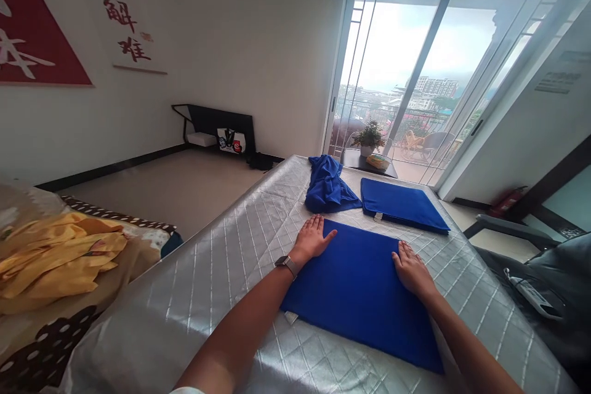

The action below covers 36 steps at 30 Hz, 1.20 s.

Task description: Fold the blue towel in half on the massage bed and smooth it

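While a silver mattress spans the lower frame, I see a smooth blue cloth at lower centre, a folded blue cloth right of centre, a crumpled blue cloth near the middle. The left hand and right hand rest on the smooth one's upper corners, fingers extended, gripping nothing. A watch rings the left wrist.

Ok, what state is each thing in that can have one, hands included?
Near blue cloth: folded flat
Far blue cloth: folded flat
Loose blue cloth: crumpled
Left hand: open, palm down, near cloth's left edge
Right hand: open, palm down, its right edge
Wristwatch: worn
Yellow cloth: crumpled
Calligraphy scroll: hanging unrolled
Sliding glass door: shut or ajar, cannot tell
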Each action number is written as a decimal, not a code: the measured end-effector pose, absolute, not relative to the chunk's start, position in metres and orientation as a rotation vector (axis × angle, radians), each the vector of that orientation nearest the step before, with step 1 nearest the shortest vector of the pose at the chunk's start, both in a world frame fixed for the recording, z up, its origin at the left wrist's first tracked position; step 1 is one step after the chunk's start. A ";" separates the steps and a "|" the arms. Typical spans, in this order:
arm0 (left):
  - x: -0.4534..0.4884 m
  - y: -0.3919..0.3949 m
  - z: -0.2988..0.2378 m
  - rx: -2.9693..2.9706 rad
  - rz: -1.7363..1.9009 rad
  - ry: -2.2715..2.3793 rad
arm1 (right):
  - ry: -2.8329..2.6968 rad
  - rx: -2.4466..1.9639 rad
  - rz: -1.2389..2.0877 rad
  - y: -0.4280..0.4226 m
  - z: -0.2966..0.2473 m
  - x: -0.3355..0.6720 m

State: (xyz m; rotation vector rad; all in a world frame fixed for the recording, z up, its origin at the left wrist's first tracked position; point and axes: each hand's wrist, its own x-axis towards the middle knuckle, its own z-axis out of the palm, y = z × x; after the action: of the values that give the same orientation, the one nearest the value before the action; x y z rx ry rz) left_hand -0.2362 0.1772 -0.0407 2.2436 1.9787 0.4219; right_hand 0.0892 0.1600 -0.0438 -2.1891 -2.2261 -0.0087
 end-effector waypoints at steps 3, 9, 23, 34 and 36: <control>-0.236 0.175 -0.038 2.237 0.410 1.981 | -2.235 -2.157 0.000 0.157 -0.046 0.092; -0.235 0.175 -0.038 2.237 0.392 1.978 | -2.245 -2.081 -0.041 0.138 -0.058 0.095; -0.165 0.139 -0.014 2.584 0.426 1.632 | -2.196 -2.165 0.022 0.127 -0.043 0.078; -0.053 0.127 -0.028 2.619 0.479 1.319 | -2.307 -2.076 -0.094 0.127 -0.055 0.088; -0.073 0.129 -0.031 2.616 0.435 1.372 | -2.275 -2.094 -0.073 0.127 -0.050 0.084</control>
State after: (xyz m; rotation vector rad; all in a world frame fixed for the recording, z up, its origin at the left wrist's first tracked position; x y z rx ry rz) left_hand -0.0733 0.1291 -0.0306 2.6165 1.3721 0.4346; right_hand 0.0841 0.1268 -0.0503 -2.0940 -2.2752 -0.0730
